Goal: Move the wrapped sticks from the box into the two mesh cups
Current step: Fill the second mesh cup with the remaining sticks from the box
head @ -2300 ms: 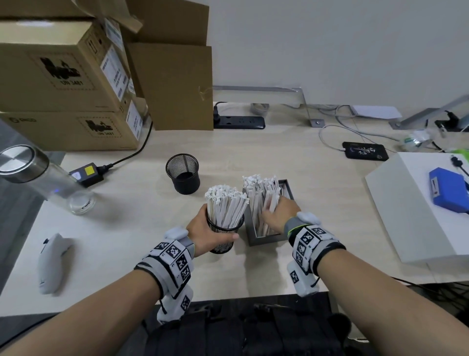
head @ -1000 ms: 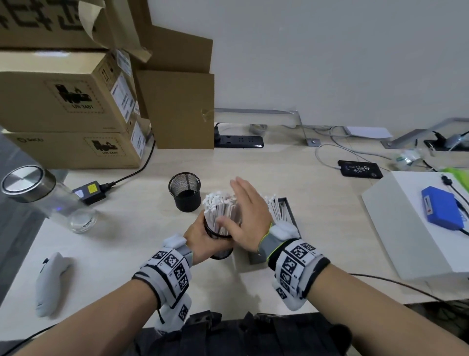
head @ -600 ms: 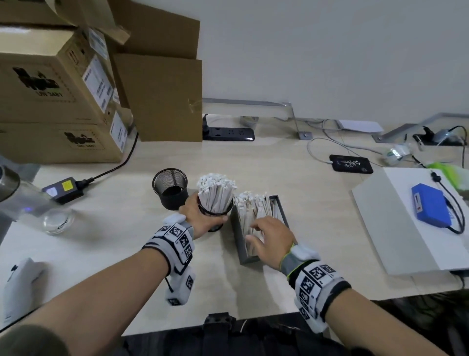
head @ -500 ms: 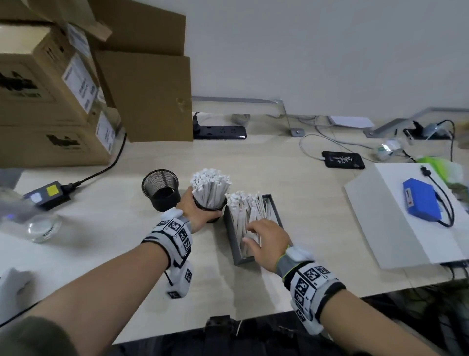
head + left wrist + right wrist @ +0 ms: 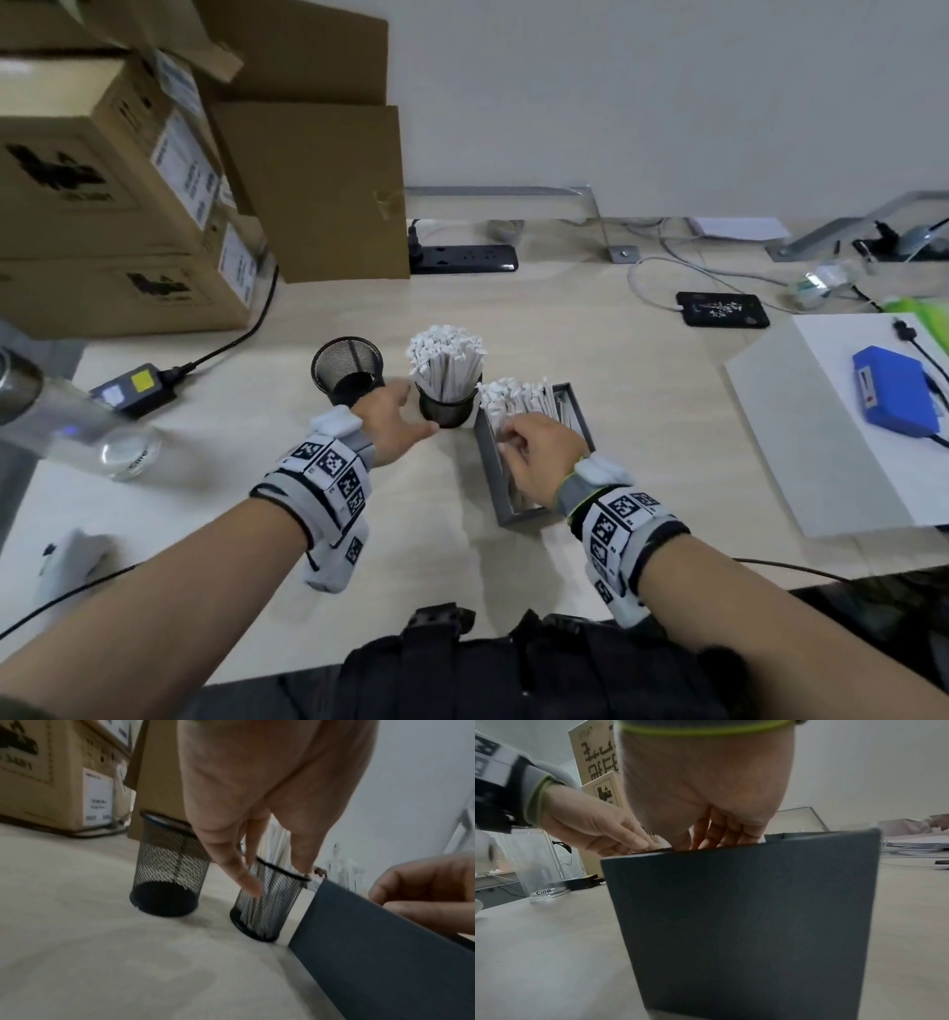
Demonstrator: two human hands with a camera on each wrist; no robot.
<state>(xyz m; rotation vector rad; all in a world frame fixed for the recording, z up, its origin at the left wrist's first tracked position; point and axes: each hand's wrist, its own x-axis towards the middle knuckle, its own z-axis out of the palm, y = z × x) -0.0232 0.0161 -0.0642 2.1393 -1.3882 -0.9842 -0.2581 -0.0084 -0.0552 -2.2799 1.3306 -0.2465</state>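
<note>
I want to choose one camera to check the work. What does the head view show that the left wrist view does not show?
Only the head view shows the stick tops in the full cup, the sticks inside the box, and the empty cup's open mouth. Only the left wrist view shows the left hand's fingers against the full cup's mesh. Both show both cups, the box and the right hand.

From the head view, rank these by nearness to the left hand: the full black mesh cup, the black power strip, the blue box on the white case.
From the left hand:
1. Full black mesh cup, just beside its fingers.
2. Black power strip, farther back by the wall.
3. Blue box, far right on the white case.
</note>
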